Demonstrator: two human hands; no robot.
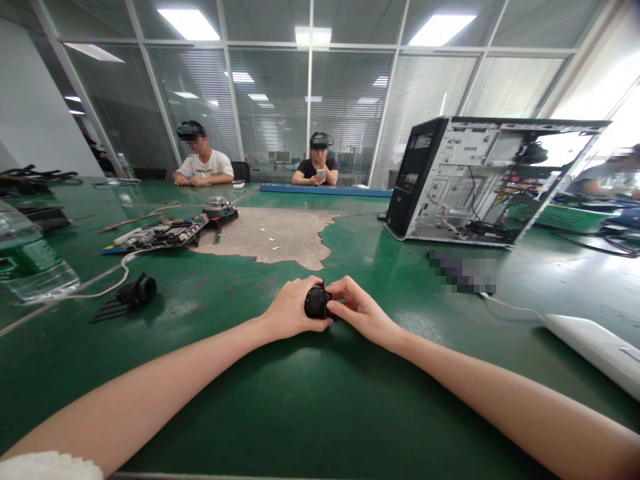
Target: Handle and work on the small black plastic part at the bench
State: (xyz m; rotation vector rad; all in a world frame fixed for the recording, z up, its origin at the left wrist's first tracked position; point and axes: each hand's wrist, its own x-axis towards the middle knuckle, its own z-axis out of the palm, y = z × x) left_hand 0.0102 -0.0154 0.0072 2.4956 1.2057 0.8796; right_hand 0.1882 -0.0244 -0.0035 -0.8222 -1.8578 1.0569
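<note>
Just ahead of me, over the green table (300, 407), a small black rounded device (316, 304) sits between my two hands. I cannot make out its exact kind. My left hand (290, 308) is wrapped round it from the left, thumb on the near side. From the right, the thumb and forefinger of my right hand (355, 308) pinch its edge, where a thin black rim stands up. My fingers hide parts of the device. Farther left lies a black part with a round opening and flat prongs (136, 291), touched by neither hand.
An open computer case (420, 180) stands at the back right. Nearer are a blurred dark object (463, 272) and a white power bank (595, 347) joined by a cable. Left are a circuit board (155, 235), a cooling fan (220, 208) and a bottle (35, 260). Several people sit around.
</note>
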